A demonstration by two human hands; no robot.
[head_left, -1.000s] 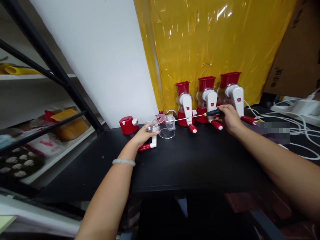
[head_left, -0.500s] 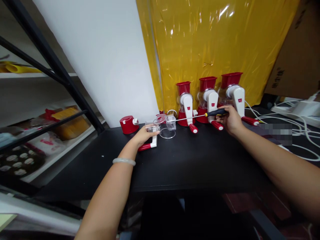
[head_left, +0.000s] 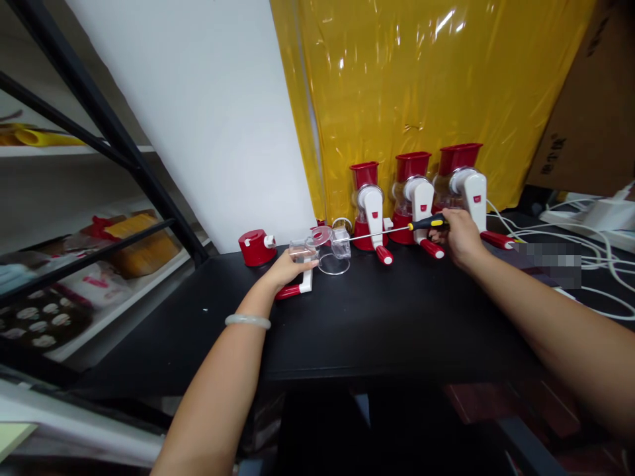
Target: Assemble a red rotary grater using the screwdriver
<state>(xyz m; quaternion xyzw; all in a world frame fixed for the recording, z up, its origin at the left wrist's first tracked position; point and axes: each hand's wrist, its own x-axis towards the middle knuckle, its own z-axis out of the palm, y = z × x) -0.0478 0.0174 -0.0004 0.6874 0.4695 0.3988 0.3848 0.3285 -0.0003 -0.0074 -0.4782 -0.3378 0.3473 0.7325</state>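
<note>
My left hand [head_left: 288, 268] grips the left end of a clear plastic grater body [head_left: 340, 244] lying on the black tabletop. Below that hand rests a white crank with a red handle [head_left: 288, 291]. My right hand [head_left: 460, 237] is closed round the black and yellow handle of a long screwdriver [head_left: 430, 223]. Its thin metal shaft points left, and the tip reaches the clear body's right side; the exact contact is too small to make out. A red grater base [head_left: 256, 247] stands left of my left hand.
Three assembled red and white rotary graters [head_left: 368, 205] stand along the back by a yellow plastic sheet [head_left: 436, 86]. White cables [head_left: 585, 258] and a power strip [head_left: 608, 215] lie at right. A black-framed shelf [head_left: 99, 149] with bags stands left.
The screwdriver's handle has turned a little in my right hand, showing more yellow. My left hand stays on the clear body, and the view has shifted very slightly.
</note>
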